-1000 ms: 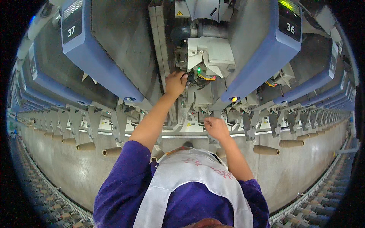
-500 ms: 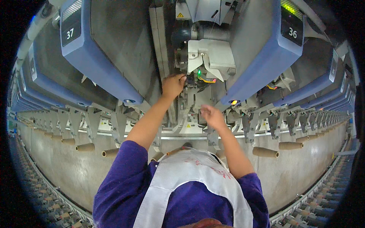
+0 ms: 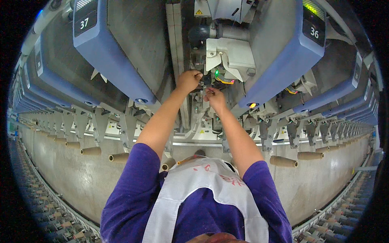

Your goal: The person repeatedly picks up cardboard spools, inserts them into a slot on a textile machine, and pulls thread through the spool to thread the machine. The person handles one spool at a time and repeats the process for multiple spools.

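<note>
My left hand [image 3: 189, 82] reaches into the gap between two blue-edged machine housings. Its fingers are curled in a pinch beside a small dark mechanism [image 3: 207, 78]; whatever they hold is too small to make out. Just below and to the right, my right hand [image 3: 215, 100] is closed too, thumb and fingers drawn together close to the same mechanism. A thin thread may be between the fingers, but I cannot tell. Right of the hands sits a yellow-and-dark part with a green light [image 3: 223, 77], under a pale metal cover [image 3: 231, 56].
The left housing [image 3: 117, 73] and right housing [image 3: 279, 69] slant in on both sides of my arms. Paper cones [image 3: 283, 161] stick out along the machine's lower front, with another cone [image 3: 118, 157] at left. A metal rail [image 3: 190, 143] runs across before my apron.
My right hand has moved up and left, in beside my left hand, and its fingers have closed together. The left hand stays at the mechanism. The view has shifted slightly.
</note>
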Tool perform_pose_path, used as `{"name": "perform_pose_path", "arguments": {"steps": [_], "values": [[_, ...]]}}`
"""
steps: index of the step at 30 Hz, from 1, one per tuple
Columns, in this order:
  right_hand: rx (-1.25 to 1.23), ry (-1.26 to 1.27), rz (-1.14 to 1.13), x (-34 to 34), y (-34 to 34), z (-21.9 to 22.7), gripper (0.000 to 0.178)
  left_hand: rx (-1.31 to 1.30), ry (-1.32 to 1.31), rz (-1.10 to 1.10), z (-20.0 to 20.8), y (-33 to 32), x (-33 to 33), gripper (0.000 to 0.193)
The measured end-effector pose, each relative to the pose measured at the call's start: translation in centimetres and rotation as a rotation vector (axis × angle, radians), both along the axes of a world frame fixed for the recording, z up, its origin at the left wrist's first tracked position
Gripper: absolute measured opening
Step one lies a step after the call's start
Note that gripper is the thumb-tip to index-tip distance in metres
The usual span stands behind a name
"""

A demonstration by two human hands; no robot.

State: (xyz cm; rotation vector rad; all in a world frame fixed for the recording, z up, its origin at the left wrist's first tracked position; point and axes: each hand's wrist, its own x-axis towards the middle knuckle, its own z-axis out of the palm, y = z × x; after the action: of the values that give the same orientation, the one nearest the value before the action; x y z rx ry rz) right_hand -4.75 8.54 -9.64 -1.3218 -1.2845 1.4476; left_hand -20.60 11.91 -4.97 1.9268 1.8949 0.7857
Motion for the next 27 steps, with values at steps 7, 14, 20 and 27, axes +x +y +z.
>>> {"name": "perform_pose_path", "arguments": {"steps": [7, 14, 20, 27], "values": [[0.073, 0.115, -0.283, 1.8, 1.3, -3.3, 0.023, 0.125, -0.030, -0.034, -1.7, -0.3, -0.3, 0.027], [0.255, -0.500, -0.213, 0.9, 2.6, -3.1, 0.026, 0.113, -0.239, -0.095, -3.7, 0.3, -1.4, 0.021], [0.305, -0.748, -0.324, 1.8, 2.2, 0.2, 0.032, 0.037, -0.324, -0.086, -3.9, 0.5, -1.4, 0.022], [0.335, -0.492, -0.338, 0.7, 1.9, 0.5, 0.028, 0.100, -0.328, -0.088, -3.7, -0.2, -1.2, 0.023]]}}
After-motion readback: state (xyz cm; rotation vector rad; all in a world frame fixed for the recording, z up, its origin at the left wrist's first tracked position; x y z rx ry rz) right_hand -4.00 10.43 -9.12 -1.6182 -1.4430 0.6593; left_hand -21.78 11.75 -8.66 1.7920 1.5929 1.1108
